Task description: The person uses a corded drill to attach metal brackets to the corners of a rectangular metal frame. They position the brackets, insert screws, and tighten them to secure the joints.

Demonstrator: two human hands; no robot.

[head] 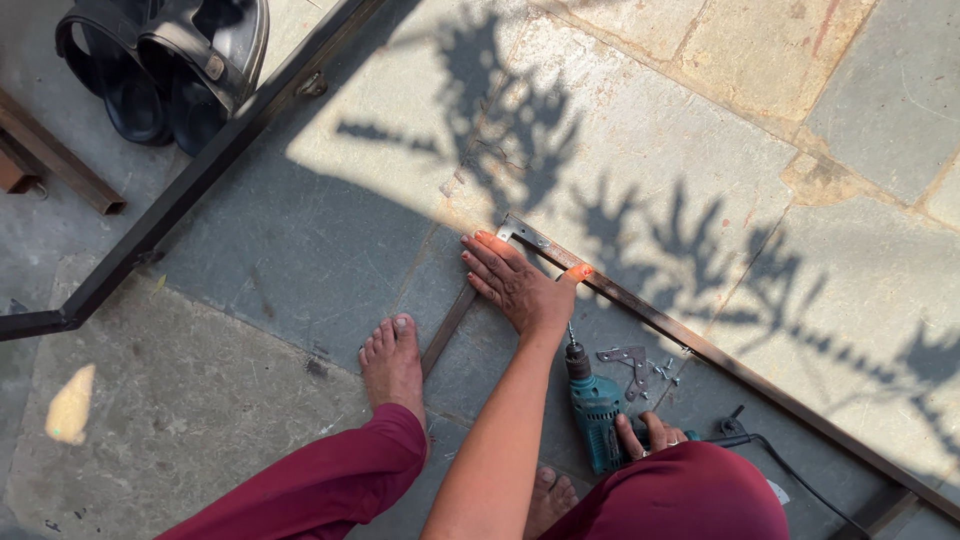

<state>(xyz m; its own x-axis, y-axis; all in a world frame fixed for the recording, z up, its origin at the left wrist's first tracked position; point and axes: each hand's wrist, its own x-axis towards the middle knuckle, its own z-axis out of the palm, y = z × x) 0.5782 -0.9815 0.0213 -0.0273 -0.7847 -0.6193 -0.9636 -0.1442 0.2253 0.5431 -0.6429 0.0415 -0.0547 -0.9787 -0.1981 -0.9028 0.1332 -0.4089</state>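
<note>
Head view: left hand (520, 285) lies open, pressing the metal frame corner (515, 232); right hand (645, 435) grips the teal drill (593, 405), so press the frame flat and hold the drill straight

An outdoor yard used as a metalworking spot: sunlit stone paving (700, 130) with plant shadows, a metal frame (700, 345) laid on the ground, a teal drill (595, 405), a corner bracket (628, 360), loose screws (664, 370) and sandals (170, 60).

Person: maroon trousers (330, 480) across lower frame; bare feet (392, 362); bare arms; left hand (520, 285), right hand (650, 435) ungloved.
</note>
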